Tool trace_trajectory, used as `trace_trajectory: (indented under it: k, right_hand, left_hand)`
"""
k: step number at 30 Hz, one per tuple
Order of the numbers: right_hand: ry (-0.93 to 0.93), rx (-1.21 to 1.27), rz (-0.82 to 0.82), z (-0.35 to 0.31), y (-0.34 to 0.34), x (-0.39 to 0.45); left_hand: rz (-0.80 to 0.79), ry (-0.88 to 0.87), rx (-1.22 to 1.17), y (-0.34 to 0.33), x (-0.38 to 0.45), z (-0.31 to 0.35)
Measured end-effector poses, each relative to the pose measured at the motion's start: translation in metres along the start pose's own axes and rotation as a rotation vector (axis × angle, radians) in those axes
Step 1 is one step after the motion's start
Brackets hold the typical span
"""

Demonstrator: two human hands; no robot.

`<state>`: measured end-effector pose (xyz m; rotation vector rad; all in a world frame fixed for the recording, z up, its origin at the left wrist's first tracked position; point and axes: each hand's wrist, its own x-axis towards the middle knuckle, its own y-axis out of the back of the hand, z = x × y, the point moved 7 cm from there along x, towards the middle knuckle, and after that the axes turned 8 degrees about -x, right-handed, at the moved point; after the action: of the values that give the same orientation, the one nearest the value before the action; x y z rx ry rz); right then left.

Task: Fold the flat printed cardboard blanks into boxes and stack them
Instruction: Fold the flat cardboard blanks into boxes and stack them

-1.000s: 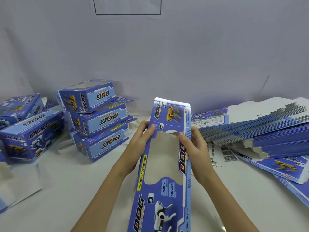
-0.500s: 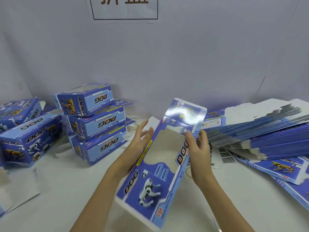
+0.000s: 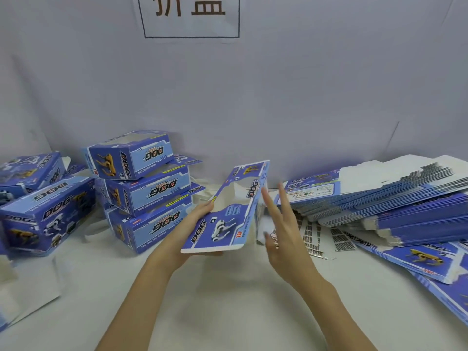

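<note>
Left hand (image 3: 195,224) grips the blank (image 3: 229,211) from beneath, its long axis slanting up-right away from the stack (image 3: 141,188), while the right hand (image 3: 281,224), fingers spread and holding nothing, hovers just beside its right edge.

The left hand (image 3: 195,224) lies mostly hidden beneath the blank (image 3: 228,211), so its grip cannot be judged. The right hand (image 3: 283,231) is motion-blurred at the fingertips. The wall sign (image 3: 191,16) and the flat blanks (image 3: 405,198) are cut off at the picture's edges.
</note>
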<state>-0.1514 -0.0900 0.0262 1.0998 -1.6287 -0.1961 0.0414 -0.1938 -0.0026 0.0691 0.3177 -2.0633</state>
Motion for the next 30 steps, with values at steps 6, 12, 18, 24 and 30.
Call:
trace_trajectory:
  k: [6, 12, 18, 24, 30]
  right_hand:
    - [0.072, 0.082, 0.061, -0.011, -0.001, 0.006]
    - [-0.348, 0.591, 0.347, 0.015, 0.034, 0.008]
    - [-0.613, 0.999, 0.47, 0.042, 0.041, 0.004]
    - [-0.805, 0.884, 0.232, 0.057, 0.03, 0.002]
    - [-0.762, 0.813, -0.164, 0.031, -0.008, -0.005]
  left_hand:
    - [-0.031, -0.044, -0.098, -0.004, -0.026, 0.003]
    - [0.162, -0.415, 0.16, -0.007, -0.026, 0.043]
    - [0.289, -0.825, 0.69, -0.027, -0.048, 0.052]
    - [-0.017, -0.319, 0.284, -0.039, -0.03, 0.03]
    - [0.013, -0.307, 0.433, -0.058, -0.009, 0.052]
